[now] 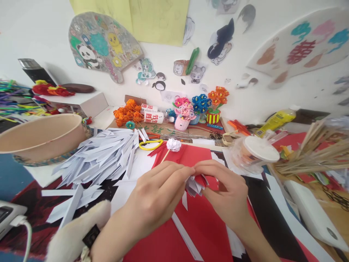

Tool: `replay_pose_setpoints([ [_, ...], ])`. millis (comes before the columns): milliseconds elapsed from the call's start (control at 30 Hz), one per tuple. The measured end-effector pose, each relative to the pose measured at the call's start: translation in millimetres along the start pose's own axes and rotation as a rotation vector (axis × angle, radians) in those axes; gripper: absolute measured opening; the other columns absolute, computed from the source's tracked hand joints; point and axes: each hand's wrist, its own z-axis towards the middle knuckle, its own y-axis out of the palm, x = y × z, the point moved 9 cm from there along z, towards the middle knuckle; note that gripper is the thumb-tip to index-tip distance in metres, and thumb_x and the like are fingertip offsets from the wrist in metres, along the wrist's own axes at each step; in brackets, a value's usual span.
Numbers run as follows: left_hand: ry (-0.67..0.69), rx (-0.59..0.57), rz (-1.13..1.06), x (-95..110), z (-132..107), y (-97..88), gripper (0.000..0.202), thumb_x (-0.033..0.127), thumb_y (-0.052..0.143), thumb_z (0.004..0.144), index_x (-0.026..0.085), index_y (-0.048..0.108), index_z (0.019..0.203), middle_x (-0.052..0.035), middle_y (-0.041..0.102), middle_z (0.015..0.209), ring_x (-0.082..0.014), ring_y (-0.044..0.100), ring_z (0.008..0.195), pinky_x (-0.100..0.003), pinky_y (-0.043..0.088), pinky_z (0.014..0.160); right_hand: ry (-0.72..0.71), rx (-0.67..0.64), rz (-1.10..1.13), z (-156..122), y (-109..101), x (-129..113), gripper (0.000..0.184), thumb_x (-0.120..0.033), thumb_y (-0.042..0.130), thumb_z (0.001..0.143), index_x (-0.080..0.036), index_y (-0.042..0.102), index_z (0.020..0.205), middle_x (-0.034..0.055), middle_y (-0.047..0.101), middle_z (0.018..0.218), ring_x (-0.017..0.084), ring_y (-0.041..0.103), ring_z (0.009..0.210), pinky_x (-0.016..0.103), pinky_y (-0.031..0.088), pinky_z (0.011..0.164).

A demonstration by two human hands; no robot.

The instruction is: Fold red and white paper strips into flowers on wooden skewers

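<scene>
Both hands meet over a red sheet of paper (209, 222), fingers closed on a small bundle of folded white and red paper (195, 187). My left hand (156, 193) pinches its upper left side, and my right hand (226, 185) grips it from the right. The fingers partly cover the bundle. Just beyond them lies a crumpled white paper ball (173, 145) on a thin stick. A narrow white paper strip (187, 236) rests on the red sheet below the hands.
A heap of folded white strips (103, 156) lies at left beside a round bowl (43, 134). Yellow-handled scissors (151, 144) lie behind. At right are a white-lidded cup (260, 149), wooden sticks (305, 149) and a white device (316, 211). Small flower pots (182, 123) line the wall.
</scene>
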Motion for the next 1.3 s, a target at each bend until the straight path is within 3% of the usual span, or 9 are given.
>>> replay_pose_setpoints([
  [100, -0.036, 0.005, -0.022, -2.2, 0.7, -3.5, 0.029, 0.001, 0.062, 0.083, 0.012, 0.061, 0.109, -0.0049, 0.07, 0.094, -0.012, 0.065, 0.085, -0.02, 0.051, 0.078, 0.02, 0.016, 0.018, -0.4, -1.1, 0.7, 0.037, 0.006, 0.058, 0.071, -0.024, 0.067, 0.091, -0.0013, 0.069, 0.09, 0.013, 0.065, 0.083, 0.023, 0.052, 0.074],
  [200, -0.21, 0.004, -0.162, -17.2, 2.9, -6.1, 0.021, 0.013, 0.067, 0.085, 0.016, 0.064, 0.105, -0.0014, 0.071, 0.09, -0.0095, 0.066, 0.078, -0.017, 0.051, 0.072, 0.083, -0.037, 0.087, 1.3, 1.2, 7.0, 0.035, 0.004, 0.06, 0.072, -0.025, 0.068, 0.089, -0.0023, 0.069, 0.091, 0.013, 0.064, 0.083, 0.023, 0.052, 0.074],
  [300, -0.351, -0.063, -0.328, -30.9, 4.7, 0.2, 0.015, 0.013, 0.06, 0.09, 0.018, 0.067, 0.102, 0.0009, 0.072, 0.086, -0.0076, 0.066, 0.074, -0.015, 0.05, 0.069, 0.155, -0.128, 0.202, 3.0, 7.0, 14.4, 0.036, 0.004, 0.06, 0.072, -0.027, 0.069, 0.088, -0.0033, 0.07, 0.09, 0.014, 0.065, 0.085, 0.023, 0.052, 0.074],
  [533, -0.471, -0.187, -0.527, -40.4, 3.5, 14.4, 0.004, 0.016, 0.068, 0.084, 0.018, 0.069, 0.087, 0.0005, 0.069, 0.082, -0.0086, 0.062, 0.073, -0.017, 0.048, 0.066, 0.327, -0.245, 0.426, -1.0, 20.0, 27.0, 0.027, -0.004, 0.067, 0.076, -0.027, 0.068, 0.088, -0.0035, 0.069, 0.085, 0.011, 0.065, 0.079, 0.021, 0.053, 0.07],
  [767, -0.503, -0.077, -0.388, -39.6, 0.3, 12.4, 0.008, 0.013, 0.063, 0.086, 0.016, 0.059, 0.08, 0.0044, 0.063, 0.071, -0.0047, 0.056, 0.061, -0.013, 0.044, 0.058, 0.381, -0.302, 0.566, -2.7, 23.7, 27.5, 0.033, -0.022, 0.063, 0.082, -0.028, 0.062, 0.114, 0.0044, 0.065, 0.11, 0.018, 0.065, 0.094, 0.027, 0.057, 0.071],
  [833, -0.451, -0.042, -0.317, -34.1, 0.9, 12.5, 0.009, 0.009, 0.062, 0.085, 0.016, 0.058, 0.081, 0.0047, 0.062, 0.071, -0.0043, 0.056, 0.061, -0.012, 0.044, 0.059, 0.39, -0.29, 0.492, -2.7, 23.4, 25.9, 0.038, -0.024, 0.068, 0.078, -0.028, 0.061, 0.115, 0.0037, 0.065, 0.111, 0.018, 0.064, 0.094, 0.026, 0.056, 0.073],
  [933, -0.398, -0.02, -0.26, -26.8, 1.3, 14.2, 0.011, 0.007, 0.062, 0.083, 0.016, 0.057, 0.081, 0.0049, 0.062, 0.07, -0.0044, 0.057, 0.061, -0.012, 0.045, 0.06, 0.433, -0.263, 0.345, -3.9, 23.2, 26.4, 0.034, -0.025, 0.075, 0.074, -0.028, 0.063, 0.106, 0.0002, 0.067, 0.101, 0.014, 0.064, 0.081, 0.021, 0.054, 0.065],
  [1100, -0.485, -0.017, -0.321, -30.2, 0.5, 15.7, 0.01, 0.008, 0.062, 0.084, 0.017, 0.058, 0.08, 0.006, 0.062, 0.067, -0.0036, 0.058, 0.058, -0.011, 0.045, 0.057, 0.417, -0.174, 0.298, -0.1, 15.4, 27.3, 0.012, -0.023, 0.066, 0.081, -0.026, 0.066, 0.093, 0.0007, 0.069, 0.095, 0.016, 0.065, 0.085, 0.023, 0.052, 0.064],
  [1300, -0.509, 0.018, -0.352, -26.5, 0.0, 15.7, 0.011, 0.009, 0.063, 0.084, 0.018, 0.058, 0.081, 0.0065, 0.063, 0.067, -0.0037, 0.057, 0.057, -0.011, 0.046, 0.057, 0.41, -0.08, 0.292, 0.6, 6.9, 32.7, 0.012, -0.022, 0.057, 0.085, -0.023, 0.068, 0.086, 0.0026, 0.07, 0.089, 0.018, 0.065, 0.088, 0.024, 0.05, 0.063],
])
